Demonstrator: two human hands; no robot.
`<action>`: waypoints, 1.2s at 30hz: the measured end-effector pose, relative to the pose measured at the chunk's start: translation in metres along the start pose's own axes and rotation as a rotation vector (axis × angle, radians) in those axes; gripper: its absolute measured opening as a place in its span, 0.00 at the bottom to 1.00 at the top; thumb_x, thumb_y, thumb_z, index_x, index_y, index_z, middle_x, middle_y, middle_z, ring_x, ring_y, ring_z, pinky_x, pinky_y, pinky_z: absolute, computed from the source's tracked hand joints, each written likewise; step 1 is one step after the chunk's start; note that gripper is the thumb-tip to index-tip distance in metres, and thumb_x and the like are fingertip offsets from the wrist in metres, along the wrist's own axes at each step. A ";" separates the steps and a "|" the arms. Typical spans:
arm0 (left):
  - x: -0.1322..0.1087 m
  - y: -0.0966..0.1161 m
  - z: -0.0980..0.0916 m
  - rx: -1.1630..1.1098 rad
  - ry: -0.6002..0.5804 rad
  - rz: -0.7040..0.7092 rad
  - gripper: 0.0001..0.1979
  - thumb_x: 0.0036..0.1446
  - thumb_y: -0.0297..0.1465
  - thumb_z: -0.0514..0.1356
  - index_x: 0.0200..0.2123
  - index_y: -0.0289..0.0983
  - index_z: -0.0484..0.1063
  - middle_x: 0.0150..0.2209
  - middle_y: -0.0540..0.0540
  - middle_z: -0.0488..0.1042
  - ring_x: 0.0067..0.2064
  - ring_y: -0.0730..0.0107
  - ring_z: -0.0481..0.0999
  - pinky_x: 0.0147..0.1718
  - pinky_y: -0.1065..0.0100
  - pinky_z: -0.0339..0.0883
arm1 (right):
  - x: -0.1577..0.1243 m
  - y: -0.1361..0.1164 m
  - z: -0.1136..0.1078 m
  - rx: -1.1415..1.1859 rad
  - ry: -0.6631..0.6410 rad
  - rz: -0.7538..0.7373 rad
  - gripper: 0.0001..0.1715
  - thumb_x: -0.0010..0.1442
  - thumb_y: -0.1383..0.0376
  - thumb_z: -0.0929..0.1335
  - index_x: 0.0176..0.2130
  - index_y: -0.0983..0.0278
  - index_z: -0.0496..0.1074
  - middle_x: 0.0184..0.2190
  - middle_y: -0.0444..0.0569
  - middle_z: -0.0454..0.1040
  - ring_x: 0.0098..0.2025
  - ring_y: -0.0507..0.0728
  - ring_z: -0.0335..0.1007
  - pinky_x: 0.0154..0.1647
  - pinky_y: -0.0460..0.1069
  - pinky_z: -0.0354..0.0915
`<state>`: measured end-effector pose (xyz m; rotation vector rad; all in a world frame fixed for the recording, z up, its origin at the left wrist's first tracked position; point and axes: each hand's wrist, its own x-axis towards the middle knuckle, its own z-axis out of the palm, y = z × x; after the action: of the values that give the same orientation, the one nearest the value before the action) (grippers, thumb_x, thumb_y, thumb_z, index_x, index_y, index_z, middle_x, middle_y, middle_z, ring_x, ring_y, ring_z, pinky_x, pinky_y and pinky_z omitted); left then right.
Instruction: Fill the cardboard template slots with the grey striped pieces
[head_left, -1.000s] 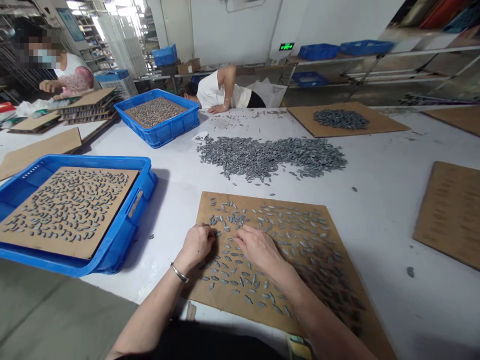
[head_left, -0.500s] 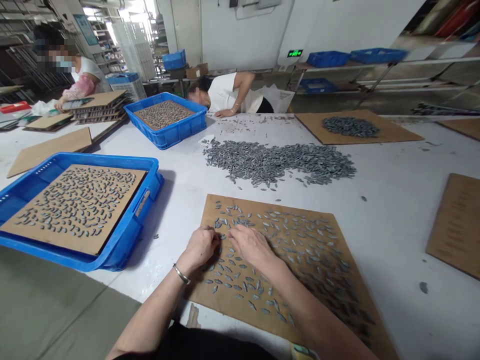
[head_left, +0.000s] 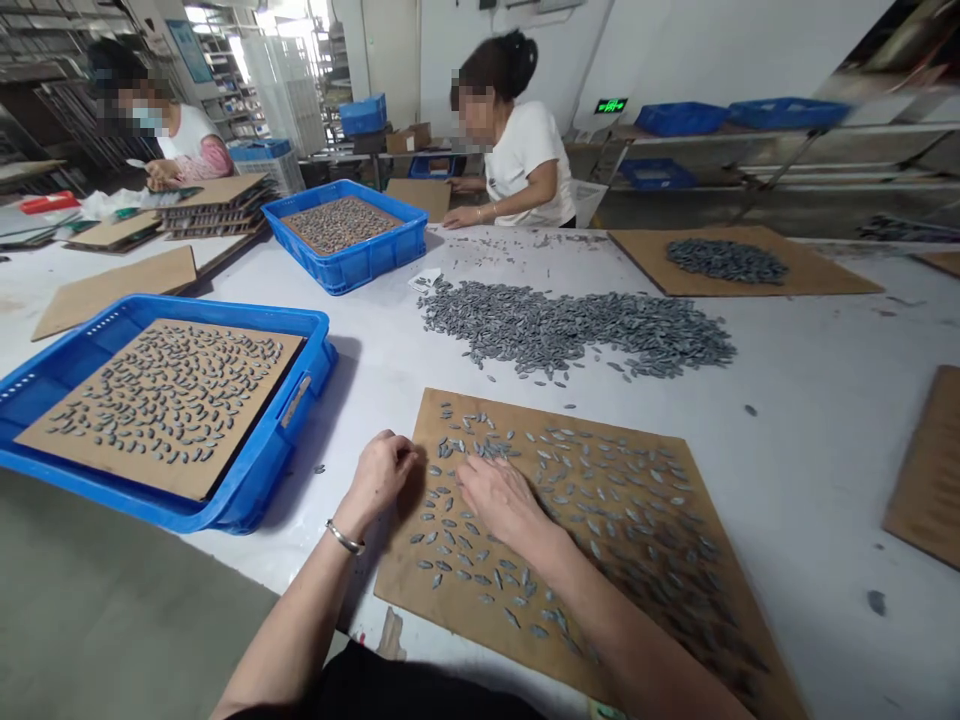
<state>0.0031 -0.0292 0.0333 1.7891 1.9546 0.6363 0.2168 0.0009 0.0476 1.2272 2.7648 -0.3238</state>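
A brown board [head_left: 405,560] lies before me, covered with small grey leaf-shaped pieces [head_left: 465,545] spread apart over most of it. At the board's left edge is my left hand [head_left: 381,474], its fingers curled together; whether a piece is between them is hidden. My right hand [head_left: 501,498] rests over the upper left part of the board, beside a tight cluster of pieces [head_left: 487,446]. Its fingers are bent down and pressed together, with the tips out of sight. Beyond the board spreads a large heap of the same grey pieces [head_left: 570,325].
On the left stands a blue crate [head_left: 322,340] with a piece-covered board inside; another blue crate [head_left: 375,262] is farther back. A board with a grey pile [head_left: 724,260] lies at back right. Two co-workers, one person [head_left: 529,160] opposite and another person [head_left: 191,140] at far left, are at the table.
My left hand has moved left, away from the right hand, to the board's edge. My right hand stays nearly in place. The person opposite has risen from bending low.
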 end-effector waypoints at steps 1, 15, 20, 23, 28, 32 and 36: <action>0.000 0.001 0.003 0.001 -0.027 0.029 0.07 0.64 0.25 0.61 0.37 0.37 0.80 0.37 0.45 0.76 0.38 0.66 0.75 0.41 0.67 0.67 | -0.002 0.000 0.000 0.006 -0.003 -0.002 0.16 0.69 0.74 0.61 0.39 0.64 0.76 0.40 0.54 0.78 0.44 0.59 0.75 0.48 0.52 0.63; -0.004 0.009 0.032 0.043 -0.115 0.141 0.08 0.63 0.25 0.59 0.38 0.36 0.80 0.38 0.42 0.76 0.40 0.63 0.76 0.44 0.65 0.70 | 0.010 0.010 -0.003 0.103 0.023 0.090 0.14 0.73 0.65 0.62 0.44 0.61 0.77 0.44 0.52 0.78 0.43 0.57 0.75 0.42 0.50 0.61; -0.008 0.004 0.035 0.038 -0.081 0.183 0.07 0.65 0.26 0.59 0.36 0.36 0.78 0.37 0.43 0.74 0.38 0.64 0.74 0.42 0.66 0.69 | 0.018 0.007 0.000 0.113 -0.002 0.084 0.12 0.71 0.66 0.64 0.44 0.61 0.77 0.45 0.52 0.78 0.44 0.57 0.75 0.43 0.49 0.62; -0.011 0.000 0.034 -0.002 -0.093 0.234 0.06 0.65 0.27 0.60 0.35 0.37 0.77 0.37 0.44 0.73 0.39 0.65 0.73 0.42 0.67 0.69 | 0.017 0.008 0.001 0.127 0.008 0.087 0.11 0.71 0.66 0.64 0.44 0.62 0.77 0.44 0.52 0.78 0.44 0.57 0.75 0.43 0.49 0.62; -0.011 -0.004 0.027 -0.064 -0.142 0.290 0.07 0.65 0.25 0.60 0.33 0.37 0.77 0.35 0.45 0.73 0.39 0.66 0.74 0.43 0.68 0.69 | 0.014 0.007 0.001 0.134 0.002 0.091 0.11 0.72 0.66 0.64 0.45 0.62 0.77 0.44 0.52 0.78 0.44 0.58 0.75 0.42 0.49 0.61; -0.010 -0.005 0.022 -0.134 -0.178 0.269 0.07 0.66 0.28 0.60 0.35 0.38 0.77 0.37 0.45 0.74 0.40 0.66 0.75 0.44 0.68 0.70 | 0.013 0.007 0.002 0.146 0.018 0.091 0.11 0.72 0.66 0.64 0.44 0.62 0.77 0.44 0.51 0.78 0.43 0.57 0.75 0.41 0.49 0.61; -0.009 -0.004 0.025 -0.133 -0.151 0.216 0.04 0.63 0.26 0.61 0.36 0.37 0.77 0.37 0.45 0.74 0.39 0.66 0.75 0.43 0.67 0.70 | 0.014 0.005 0.004 0.178 0.025 0.089 0.10 0.71 0.66 0.65 0.43 0.61 0.77 0.44 0.51 0.78 0.43 0.57 0.76 0.41 0.49 0.61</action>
<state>0.0156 -0.0370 0.0111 1.9202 1.5972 0.6627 0.2116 0.0133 0.0406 1.3974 2.7416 -0.5600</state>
